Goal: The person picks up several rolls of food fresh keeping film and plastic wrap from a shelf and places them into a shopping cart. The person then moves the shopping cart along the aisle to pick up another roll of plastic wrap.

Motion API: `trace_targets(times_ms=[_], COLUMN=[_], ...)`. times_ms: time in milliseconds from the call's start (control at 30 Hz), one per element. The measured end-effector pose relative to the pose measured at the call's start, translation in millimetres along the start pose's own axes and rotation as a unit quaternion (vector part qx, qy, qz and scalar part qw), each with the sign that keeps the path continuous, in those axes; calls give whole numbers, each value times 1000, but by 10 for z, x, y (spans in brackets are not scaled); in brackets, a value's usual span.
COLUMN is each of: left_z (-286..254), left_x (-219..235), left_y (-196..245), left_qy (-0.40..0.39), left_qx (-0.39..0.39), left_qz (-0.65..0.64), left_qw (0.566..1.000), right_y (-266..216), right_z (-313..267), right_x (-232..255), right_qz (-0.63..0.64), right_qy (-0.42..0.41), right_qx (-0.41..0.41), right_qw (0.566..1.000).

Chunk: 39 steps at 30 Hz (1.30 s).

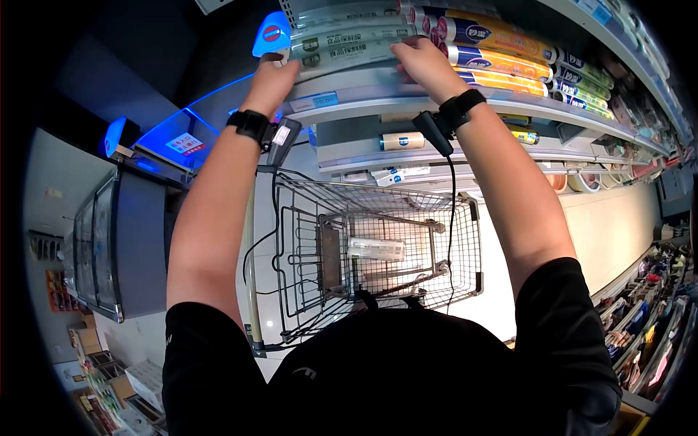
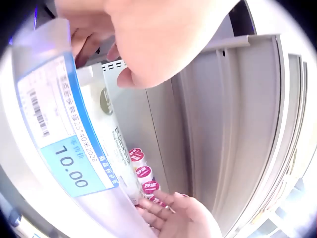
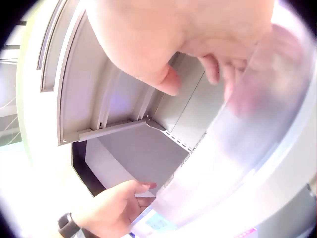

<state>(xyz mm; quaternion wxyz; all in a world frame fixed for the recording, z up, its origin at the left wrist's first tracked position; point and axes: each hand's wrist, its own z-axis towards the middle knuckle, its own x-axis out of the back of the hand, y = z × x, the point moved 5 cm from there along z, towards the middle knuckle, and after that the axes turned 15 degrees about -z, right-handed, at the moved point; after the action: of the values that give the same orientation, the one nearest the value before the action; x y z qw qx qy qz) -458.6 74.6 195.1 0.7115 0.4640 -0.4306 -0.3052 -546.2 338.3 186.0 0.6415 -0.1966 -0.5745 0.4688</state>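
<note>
A long pale roll of food bags [image 1: 356, 52] lies along the front of the upper shelf, behind a clear lip. My left hand [image 1: 280, 71] is at its left end, the fingers loosely bent over the lip in the left wrist view and the thumb [image 2: 127, 78] apart from the roll. At the right end is my right hand [image 1: 425, 64], its thumb [image 3: 171, 82] spread away from the fingers. Those fingers [image 2: 153, 208] extend close to the roll's end in the left wrist view. More pale rolls [image 1: 349, 14] lie behind it.
Orange-and-blue packaged rolls [image 1: 502, 62] are stacked to the right. A price tag [image 2: 69, 171] hangs on the shelf edge. Below me stands a wire shopping cart [image 1: 291, 218] with a pale roll [image 1: 376, 249] inside. A lower shelf holds a tan roll [image 1: 402, 141]. Blue-lit gates [image 1: 163, 142] stand left.
</note>
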Motion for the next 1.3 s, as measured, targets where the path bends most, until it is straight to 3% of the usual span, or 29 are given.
trace_targets(times_ms=[100, 167, 200, 233, 333, 400, 467, 533, 600, 633, 733, 767, 800, 867, 933, 1000, 1067, 1300], left_z=[-120, -110, -80, -67, 10, 17, -13, -157, -260, -342, -658, -760, -866, -1052, -1257, -1440, -1621, -2348], left_x=[95, 116, 57, -6, 27, 93, 151, 284, 383, 438, 626, 702, 782, 818, 771, 723, 698, 643], left_y=[-38, -95, -151, -208, -302, -340, -346, -177, -72, -1, 240, 281, 328, 397, 548, 751, 967, 1622], left_qy=[-3, -15, -85, -154, -123, -120, -120, -94, -90, -90, -84, -61, -37, -16, -27, -25, -19, -1], left_qx=[-32, -61, -19, 23, 26, 22, 19, 11, -5, -17, -42, -25, -8, 9, 4, -20, -29, -67], left_qz=[-55, -69, -66, -65, 0, -40, -77, -198, -199, -222, -229, -255, -279, -304, -310, -297, -290, -234], left_qw=[998, 996, 994, 986, 992, 992, 990, 976, 976, 971, 969, 965, 960, 953, 950, 954, 956, 970], right_y=[-108, -120, -113, -94, -12, 1, 41, -16, -124, -145, -265, -149, -205, -331, -466, -587, -646, -747], right_z=[-48, 0, 49, 68, 104, 120, 93, 7, -61, -111, -382, -348, -462, -704, -870, -1057, -1214, -1627], right_x=[125, 50, -18, -47, 7, -3, 21, 47, 94, 142, 242, 219, 209, 178, 236, 365, 558, 1176], right_qz=[-166, -197, -228, -223, -157, -156, -45, 12, -60, -127, -145, -98, 42, 224, 253, 344, 400, 403], right_qy=[35, 6, -23, -4, -15, -39, -19, 20, 86, 140, 206, 182, 109, 9, -34, -86, -83, -98], right_qx=[-29, -23, -16, -23, -57, -66, -95, -74, 32, 47, 107, 127, 101, 33, 92, 65, 92, 120], right_qw=[985, 980, 973, 975, 986, 985, 994, 997, 994, 981, 962, 970, 988, 974, 963, 933, 908, 902])
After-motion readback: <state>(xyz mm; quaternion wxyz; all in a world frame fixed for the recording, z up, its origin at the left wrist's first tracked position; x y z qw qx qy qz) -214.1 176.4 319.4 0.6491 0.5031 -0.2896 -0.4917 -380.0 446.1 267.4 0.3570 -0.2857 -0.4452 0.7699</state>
